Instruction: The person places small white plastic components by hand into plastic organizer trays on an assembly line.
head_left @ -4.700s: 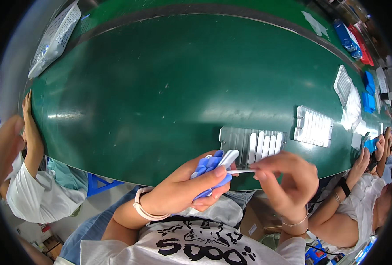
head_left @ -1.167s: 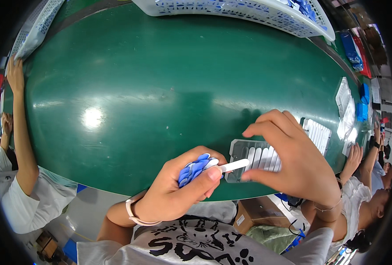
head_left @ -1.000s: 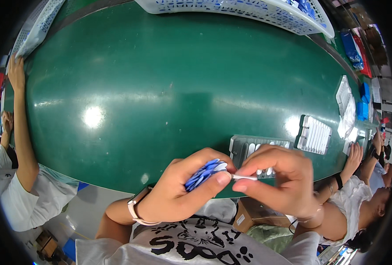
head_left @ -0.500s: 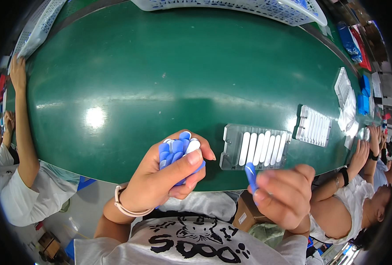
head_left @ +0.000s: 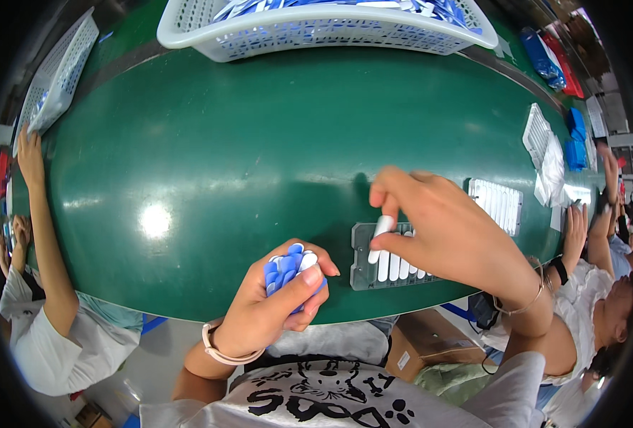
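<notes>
My left hand (head_left: 273,307) is closed around a bundle of small flat sticks with rounded ends (head_left: 282,269), blue on one face and white on the other. To its right lies a clear slotted tray (head_left: 361,277) with several white sticks (head_left: 393,268) side by side in it. Over that tray my right hand (head_left: 437,221) pinches one white stick (head_left: 382,230) between thumb and fingers. The stick is tilted at the tray's left end, and I cannot tell whether it touches a slot. My right hand hides part of the tray.
A white perforated basket (head_left: 259,46) full of blue and white sticks stands at the far edge. Another slotted tray with white sticks (head_left: 498,203) lies to the right. A second basket (head_left: 63,71) is at far left, by a co-worker's hand (head_left: 31,160). Other people sit on the right.
My right hand has moved up and over the near tray; the stick in it now shows white instead of blue. My left hand keeps its bundle. The view has shifted, showing more of the far basket.
</notes>
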### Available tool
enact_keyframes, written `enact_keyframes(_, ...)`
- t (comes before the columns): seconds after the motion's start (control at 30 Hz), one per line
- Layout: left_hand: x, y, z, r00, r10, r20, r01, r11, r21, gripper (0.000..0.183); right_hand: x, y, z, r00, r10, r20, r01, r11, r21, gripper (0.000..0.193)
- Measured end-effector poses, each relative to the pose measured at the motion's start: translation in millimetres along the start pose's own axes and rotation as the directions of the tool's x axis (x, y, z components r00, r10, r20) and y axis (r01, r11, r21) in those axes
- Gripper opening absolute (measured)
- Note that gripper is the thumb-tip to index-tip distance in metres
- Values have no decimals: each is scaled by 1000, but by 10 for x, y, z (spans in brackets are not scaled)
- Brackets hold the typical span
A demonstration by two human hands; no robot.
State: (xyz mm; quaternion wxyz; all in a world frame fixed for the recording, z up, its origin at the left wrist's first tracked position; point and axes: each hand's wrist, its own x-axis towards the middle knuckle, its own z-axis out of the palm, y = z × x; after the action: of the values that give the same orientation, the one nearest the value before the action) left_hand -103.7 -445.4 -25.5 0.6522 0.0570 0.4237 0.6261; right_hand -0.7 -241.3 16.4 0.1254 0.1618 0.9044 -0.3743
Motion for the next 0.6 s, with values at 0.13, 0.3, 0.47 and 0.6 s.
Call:
enact_keyframes(0.13, -55, 2, -2, 1000, 14, -26, -14, 1000, -8, 22, -13, -39, 58, 996, -87, 3, 86, 971, -221, 41)
enact_keyframes(0.3, -39, 16, -21, 1000, -3, -11, 2, 1000, -23, 21, -206, 2, 101, 990, -99, -105, 74, 974, -214, 47)
enact_keyframes(0.47, -43, 37, -23, 999, 5, -41, -5, 1000, -16, 21, -413, 167, 50, 993, -95, -71, 78, 974, -212, 74)
enact_keyframes(0.6, 16, -10, 27, 991, 27, -128, -36, 997, -61, 19, -495, 130, 261, 973, -184, -140, 116, 913, -392, 79)
